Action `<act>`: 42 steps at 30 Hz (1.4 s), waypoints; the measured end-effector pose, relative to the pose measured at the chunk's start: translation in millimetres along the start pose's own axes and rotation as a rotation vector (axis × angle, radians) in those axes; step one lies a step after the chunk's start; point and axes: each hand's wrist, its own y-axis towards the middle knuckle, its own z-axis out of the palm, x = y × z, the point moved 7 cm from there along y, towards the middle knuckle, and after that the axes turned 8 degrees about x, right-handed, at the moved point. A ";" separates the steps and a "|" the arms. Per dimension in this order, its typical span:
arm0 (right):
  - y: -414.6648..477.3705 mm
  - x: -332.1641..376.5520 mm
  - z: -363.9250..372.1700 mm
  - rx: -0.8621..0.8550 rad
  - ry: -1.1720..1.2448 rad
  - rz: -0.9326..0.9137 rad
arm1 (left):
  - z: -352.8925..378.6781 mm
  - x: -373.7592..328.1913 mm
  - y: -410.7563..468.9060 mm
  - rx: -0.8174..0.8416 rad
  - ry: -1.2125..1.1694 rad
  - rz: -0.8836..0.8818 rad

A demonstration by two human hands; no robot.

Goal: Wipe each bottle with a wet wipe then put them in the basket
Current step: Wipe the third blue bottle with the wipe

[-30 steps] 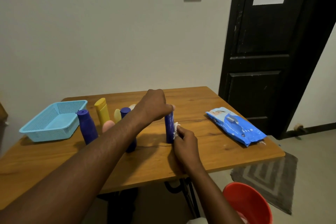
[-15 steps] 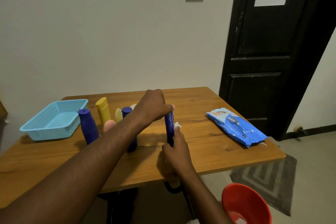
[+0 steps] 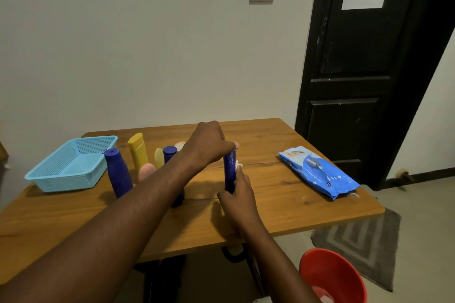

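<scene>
A slim dark blue bottle (image 3: 229, 170) stands upright in the middle of the wooden table (image 3: 283, 209). My left hand (image 3: 209, 142) grips its top from above. My right hand (image 3: 237, 200) presses a white wet wipe (image 3: 238, 164) against the bottle's lower side. Left of my forearm stand a larger blue bottle (image 3: 118, 174), a yellow bottle (image 3: 138, 152), a pale yellow one (image 3: 158, 156), a pink one (image 3: 145, 171) and another blue bottle (image 3: 170, 151), partly hidden. The light blue basket (image 3: 71, 165) sits empty at the far left.
A blue pack of wet wipes (image 3: 317, 172) lies on the table's right side. A red bin (image 3: 332, 275) stands on the floor below the right edge, beside a grey mat (image 3: 362, 241). A black door (image 3: 364, 81) is behind the table.
My right hand has slid down the blue bottle's side with the wipe, from mid-height to near its base. My left hand has stayed on the bottle's top.
</scene>
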 end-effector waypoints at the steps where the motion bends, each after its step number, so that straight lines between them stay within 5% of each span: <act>1: -3.8 -3.0 2.4 0.007 0.012 0.008 | 0.4 0.0 -0.6 -0.005 -0.007 0.003; 11: -9.9 0.7 3.8 -0.030 0.095 -0.058 | 1.6 -4.0 -1.1 -0.039 0.020 0.035; 22: -3.0 20.5 -7.0 -0.040 0.184 -0.089 | 1.1 -10.8 3.4 0.106 0.106 0.076; 42: -8.4 41.8 2.6 -0.057 -0.068 -0.179 | -0.6 -6.3 3.2 0.090 -0.058 0.121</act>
